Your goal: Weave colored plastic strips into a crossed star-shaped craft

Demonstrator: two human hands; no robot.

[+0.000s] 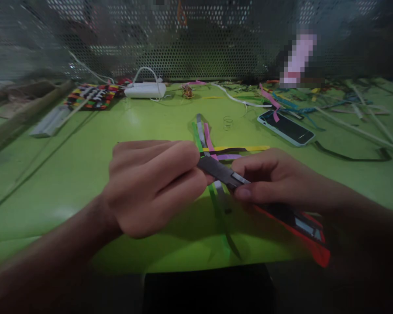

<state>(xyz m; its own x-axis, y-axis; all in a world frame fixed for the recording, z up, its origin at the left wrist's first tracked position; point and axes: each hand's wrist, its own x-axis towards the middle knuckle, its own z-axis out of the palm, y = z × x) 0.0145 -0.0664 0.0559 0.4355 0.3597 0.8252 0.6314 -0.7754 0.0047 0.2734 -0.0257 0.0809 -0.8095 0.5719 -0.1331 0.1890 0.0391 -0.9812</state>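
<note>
Watching from my remote seat, landmark the cutter (275,214). Right grip (284,179) is clasped on it, thumb flat along the slide, well forward; I judge that hold is for fine control of the tip, the red tail end left free below the wrist.

Left grip (153,187) curled closed at the cutter's blade (216,168) end. I cannot tell whether it pinches blade, strips or both; such closeness would steady the spot, though it puts fingertips by an edge.

Coloured strips (221,151) lie crossed under and just beyond the cutter's blade end, ends fanned out on the green worktop (68,170), which probably keeps each colour separate.

Phone (286,127) sits beyond the cutter to the right, a pink scrap over its edge. Wire coil (228,123) directly beyond the cutter. Chequered woven piece (91,97) far left of the cutter, seemingly parked out of reach of the blade
</note>
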